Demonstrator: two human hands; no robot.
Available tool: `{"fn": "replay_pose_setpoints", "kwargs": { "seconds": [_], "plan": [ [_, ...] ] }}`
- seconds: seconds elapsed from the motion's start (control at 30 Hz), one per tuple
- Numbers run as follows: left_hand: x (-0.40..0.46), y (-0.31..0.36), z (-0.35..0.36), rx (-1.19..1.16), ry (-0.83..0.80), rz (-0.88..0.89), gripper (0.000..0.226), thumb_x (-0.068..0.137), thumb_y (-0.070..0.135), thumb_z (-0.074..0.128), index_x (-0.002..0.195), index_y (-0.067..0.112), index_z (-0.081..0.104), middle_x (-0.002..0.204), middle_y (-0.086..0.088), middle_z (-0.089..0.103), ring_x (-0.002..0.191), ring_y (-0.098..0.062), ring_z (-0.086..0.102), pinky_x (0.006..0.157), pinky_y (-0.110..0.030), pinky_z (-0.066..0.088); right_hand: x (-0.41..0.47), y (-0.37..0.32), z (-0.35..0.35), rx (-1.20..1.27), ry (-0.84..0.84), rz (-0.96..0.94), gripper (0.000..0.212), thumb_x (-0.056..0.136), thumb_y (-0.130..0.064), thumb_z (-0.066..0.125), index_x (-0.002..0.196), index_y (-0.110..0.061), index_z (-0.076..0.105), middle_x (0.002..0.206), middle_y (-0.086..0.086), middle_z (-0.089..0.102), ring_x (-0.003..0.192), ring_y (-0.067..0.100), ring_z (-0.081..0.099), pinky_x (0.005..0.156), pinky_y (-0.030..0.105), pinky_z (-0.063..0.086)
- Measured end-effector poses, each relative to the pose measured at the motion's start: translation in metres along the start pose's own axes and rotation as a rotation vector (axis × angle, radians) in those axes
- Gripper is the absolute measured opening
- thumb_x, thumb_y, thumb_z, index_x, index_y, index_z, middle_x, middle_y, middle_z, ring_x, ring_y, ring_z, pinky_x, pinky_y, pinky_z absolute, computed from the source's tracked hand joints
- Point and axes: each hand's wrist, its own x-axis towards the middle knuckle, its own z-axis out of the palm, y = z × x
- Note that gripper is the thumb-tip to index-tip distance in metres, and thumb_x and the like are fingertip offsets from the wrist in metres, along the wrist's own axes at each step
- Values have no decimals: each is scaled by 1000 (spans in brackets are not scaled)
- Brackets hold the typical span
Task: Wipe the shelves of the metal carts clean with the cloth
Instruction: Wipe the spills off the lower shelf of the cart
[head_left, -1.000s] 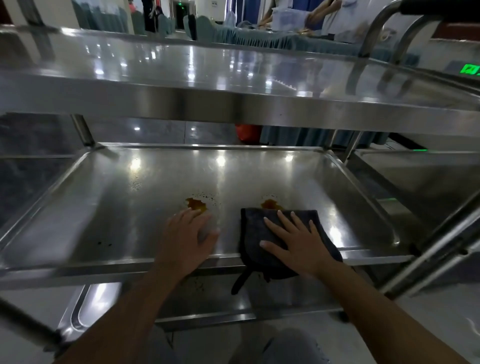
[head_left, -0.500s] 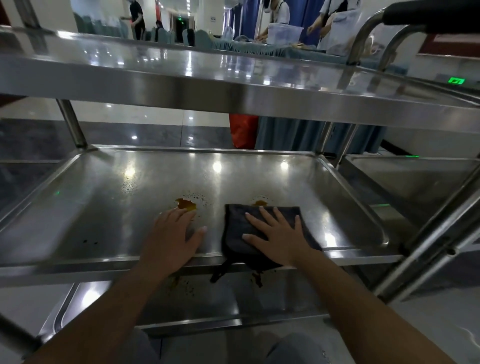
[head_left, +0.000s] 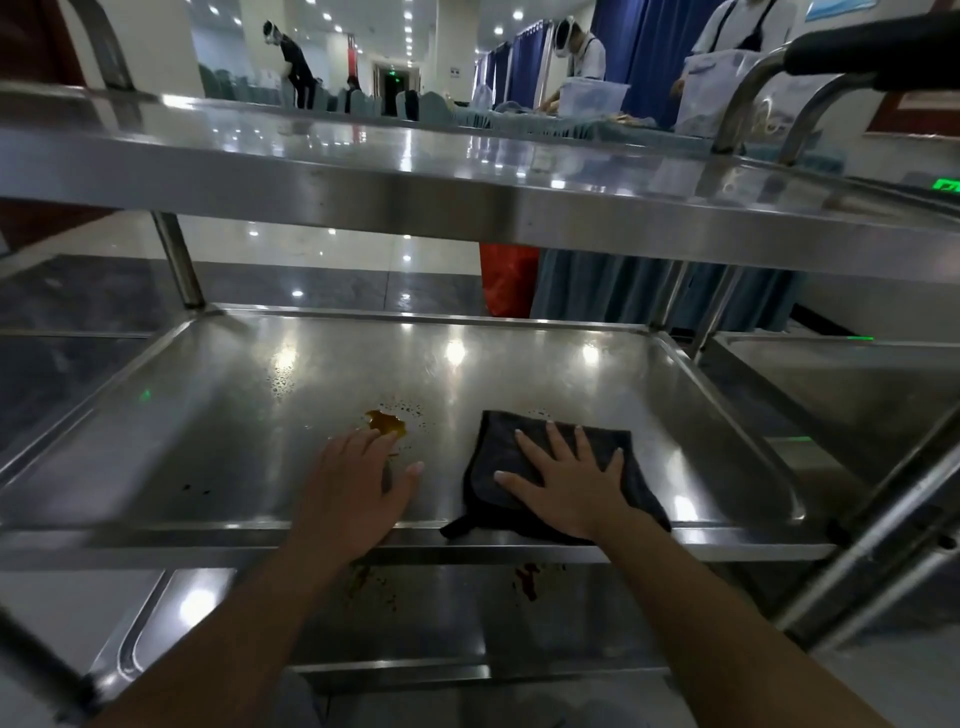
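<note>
We are pressing our right hand (head_left: 569, 480) flat on the dark cloth (head_left: 550, 467), fingers spread and straight, gripping nothing; the cloth is lying on the middle shelf (head_left: 208, 426) near its front rim, one corner trailing over the edge. Our left hand (head_left: 358, 483) is resting open on the bare metal beside the cloth, holding nothing. The amber spill (head_left: 387, 423) is sitting to the left of the cloth and slightly farther back, just past the left fingertips, so we judge the wipe needs to travel leftward; the left hand is nearer the spill but the right one has the cloth. Whatever lies under the cloth is hidden. Dark specks on the lower shelf (head_left: 441, 613) are hard to identify.
</note>
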Motion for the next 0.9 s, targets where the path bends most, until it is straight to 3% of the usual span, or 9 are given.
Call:
{"fn": "replay_pose_setpoints", "kwargs": {
  "seconds": [0.1, 0.23, 0.4, 0.53, 0.63, 0.77, 0.9],
  "plan": [
    [-1, 0, -1, -9, 18, -11, 55, 94, 55, 39, 138, 22, 47, 141, -1, 47, 132, -21, 38, 113, -40, 25, 6, -39, 8, -10, 2, -130, 93, 58, -97, -3, 142, -57, -4, 160, -9, -11, 145, 27, -17, 99, 66, -24],
    [-1, 0, -3, 13, 17, -2, 53, 95, 52, 39, 137, 21, 49, 139, -2, 49, 130, -22, 40, 113, -41, 27, 1, -26, 7, 12, 17, -200, 90, 60, -96, 0, 141, -59, -2, 159, -15, -9, 146, 21, -15, 103, 61, -24],
    [-1, 1, -5, 16, 16, 15, 52, 96, 51, 36, 137, 22, 48, 140, -2, 49, 131, -21, 40, 114, -43, 27, -17, 37, -6, -2, 33, -11, 100, 51, -98, -5, 142, -58, -1, 159, -14, -8, 147, 20, -10, 108, 63, -13],
    [-11, -4, -12, 33, 53, 42, 53, 97, 51, 34, 137, 18, 48, 141, -5, 48, 131, -24, 40, 113, -43, 26, -27, 39, -7, -7, 11, 70, 109, 45, -100, -8, 144, -55, -3, 160, -10, -9, 147, 24, -12, 107, 65, -11],
    [-31, -36, -25, 131, 4, -7, 70, 92, 65, 22, 137, 17, 44, 145, -7, 43, 136, -27, 34, 116, -47, 18, -25, 19, -5, 29, -25, 95, 114, 42, -101, -8, 145, -53, -5, 160, -7, -12, 146, 27, -15, 105, 67, -15],
    [-58, -110, -50, 309, -90, -213, 116, 67, 87, -5, 146, 12, 35, 153, -17, 27, 143, -37, 17, 114, -56, 6, -20, -27, -2, 26, -68, 36, 114, 42, -102, -7, 145, -52, -7, 159, -6, -16, 145, 29, -18, 103, 68, -17],
    [-67, -148, -58, 324, -132, -367, 119, 62, 89, -1, 151, 13, 17, 158, -12, 15, 145, -34, 11, 112, -62, 7, -17, -103, 4, 18, -83, -79, 105, 55, -98, -1, 147, -48, -6, 159, -3, -18, 144, 31, -22, 101, 69, -19]
  ]
}}
